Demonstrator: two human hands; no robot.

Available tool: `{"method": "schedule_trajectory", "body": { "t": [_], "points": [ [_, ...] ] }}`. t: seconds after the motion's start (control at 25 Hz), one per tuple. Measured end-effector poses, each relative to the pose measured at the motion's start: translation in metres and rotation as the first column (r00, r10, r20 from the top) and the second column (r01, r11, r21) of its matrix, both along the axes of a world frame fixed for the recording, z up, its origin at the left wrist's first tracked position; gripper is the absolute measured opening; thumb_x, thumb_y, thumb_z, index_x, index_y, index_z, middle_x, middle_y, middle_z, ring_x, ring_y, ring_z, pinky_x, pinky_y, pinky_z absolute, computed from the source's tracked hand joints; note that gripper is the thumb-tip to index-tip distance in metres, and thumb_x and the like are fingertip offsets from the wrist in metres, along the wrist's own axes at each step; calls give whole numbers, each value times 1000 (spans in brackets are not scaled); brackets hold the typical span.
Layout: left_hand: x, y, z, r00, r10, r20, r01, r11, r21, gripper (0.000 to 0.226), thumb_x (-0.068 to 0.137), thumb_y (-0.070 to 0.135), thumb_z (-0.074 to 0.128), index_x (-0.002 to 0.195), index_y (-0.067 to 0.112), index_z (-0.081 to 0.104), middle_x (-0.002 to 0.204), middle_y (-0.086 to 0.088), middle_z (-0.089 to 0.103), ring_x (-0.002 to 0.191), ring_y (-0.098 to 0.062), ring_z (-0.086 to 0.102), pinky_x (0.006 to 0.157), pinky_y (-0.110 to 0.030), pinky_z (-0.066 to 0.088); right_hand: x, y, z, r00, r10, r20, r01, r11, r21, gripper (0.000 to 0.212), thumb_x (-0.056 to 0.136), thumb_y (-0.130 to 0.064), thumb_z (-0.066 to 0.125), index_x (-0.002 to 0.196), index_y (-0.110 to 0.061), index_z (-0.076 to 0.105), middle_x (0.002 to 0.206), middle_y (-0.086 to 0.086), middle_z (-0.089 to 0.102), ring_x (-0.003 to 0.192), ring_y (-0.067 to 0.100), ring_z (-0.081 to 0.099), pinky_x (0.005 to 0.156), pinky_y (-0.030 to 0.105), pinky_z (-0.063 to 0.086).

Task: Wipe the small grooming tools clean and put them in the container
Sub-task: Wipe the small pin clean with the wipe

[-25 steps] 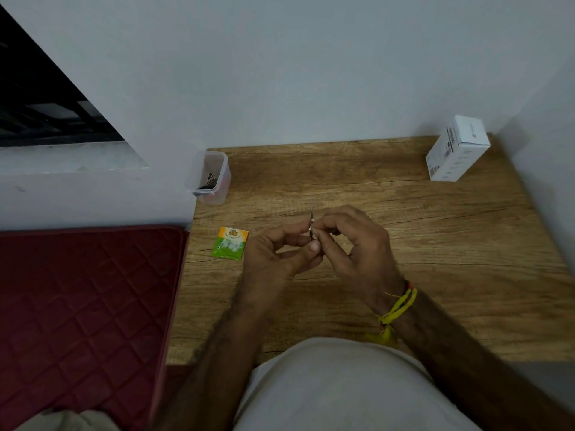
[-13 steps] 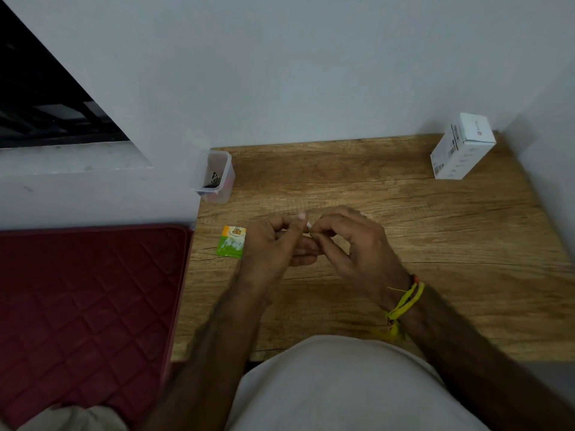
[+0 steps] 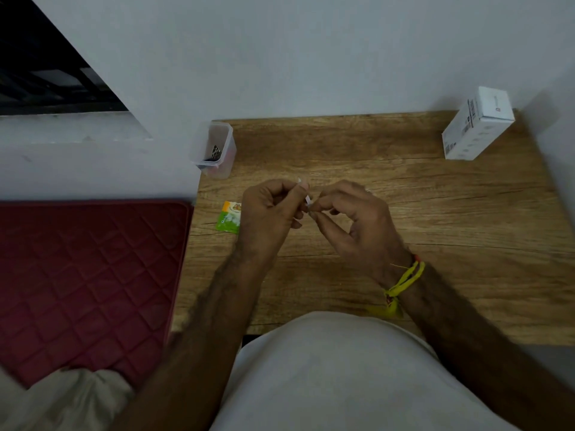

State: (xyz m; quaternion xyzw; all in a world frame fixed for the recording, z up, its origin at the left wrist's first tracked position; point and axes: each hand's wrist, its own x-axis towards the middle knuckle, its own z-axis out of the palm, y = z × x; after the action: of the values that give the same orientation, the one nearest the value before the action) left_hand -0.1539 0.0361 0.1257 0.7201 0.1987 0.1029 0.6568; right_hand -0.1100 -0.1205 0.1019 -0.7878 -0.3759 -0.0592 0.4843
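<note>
Meanwhile, at upper left of the table (image 3: 404, 194), the container (image 3: 214, 150) is already holding some tools. At centre, the left hand (image 3: 269, 211) and right hand (image 3: 354, 222) are pinching a small grooming tool (image 3: 308, 203) between fingertips, likely wiping; gripping firmly should be preventing slips.

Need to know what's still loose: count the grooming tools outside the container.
1: a small tool pinched between the left hand and right hand. Others lie inside the container; fingers may hide more.
</note>
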Motion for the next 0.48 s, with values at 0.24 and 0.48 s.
{"method": "schedule_trajectory", "body": {
  "t": [0.24, 0.48],
  "points": [
    [5, 1, 0, 998, 38, 40, -38, 999, -14, 18, 95, 11, 66, 79, 13, 73, 62, 1, 67, 55, -10, 60, 53, -27, 53, 0, -1, -3, 996, 11, -85, -9, 1000, 20, 6, 89, -1, 72, 92, -6, 73, 97, 0, 65, 92, 18, 61, 77, 40, 52],
    [8, -7, 1, 994, 73, 85, -77, 996, 36, 21, 95, 9, 66, 75, 7, 73, 61, -6, 68, 51, -12, 60, 49, -26, 51, -3, 2, 1, 1000, -15, -18, 15, 999, 28, 7, 88, 0, 73, 93, -4, 73, 97, 0, 65, 91, 10, 58, 79, 27, 50]
  ]
}}
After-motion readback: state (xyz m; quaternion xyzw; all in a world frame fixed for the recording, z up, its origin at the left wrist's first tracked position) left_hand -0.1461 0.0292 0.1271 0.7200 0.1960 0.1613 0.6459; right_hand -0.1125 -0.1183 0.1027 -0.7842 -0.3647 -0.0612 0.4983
